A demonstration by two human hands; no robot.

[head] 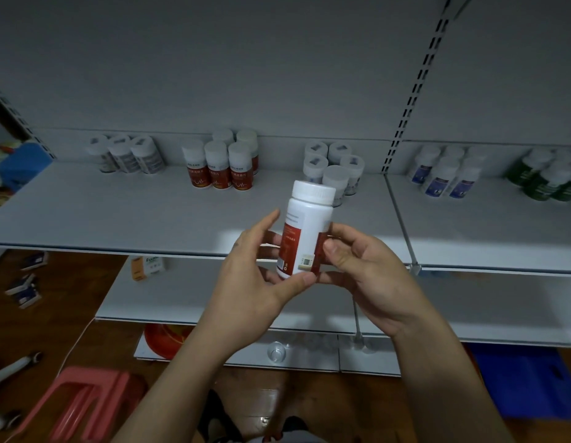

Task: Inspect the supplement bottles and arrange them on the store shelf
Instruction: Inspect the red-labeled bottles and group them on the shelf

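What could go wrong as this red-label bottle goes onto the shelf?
The bottle is held low down by the left hand and right hand; it may slip if turned. The red-label group on the shelf stands tightly packed, so adding one could topple neighbours. The white bottles sit near the path and might get knocked.

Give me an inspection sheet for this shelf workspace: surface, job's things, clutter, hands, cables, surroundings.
Surface: white shelf, bottles grouped along its back.
Job's things: held bottle, red-labelled, roughly upright; on the shelf a red-label group, left white group, middle white group, blue-label group, green bottles.
Clutter: small boxes, pink stool on the floor.
Hands: left hand and right hand both grip the held bottle.
Cables: white cord on the floor.
Surroundings: wooden floor, slotted upright, blue bag-like item.
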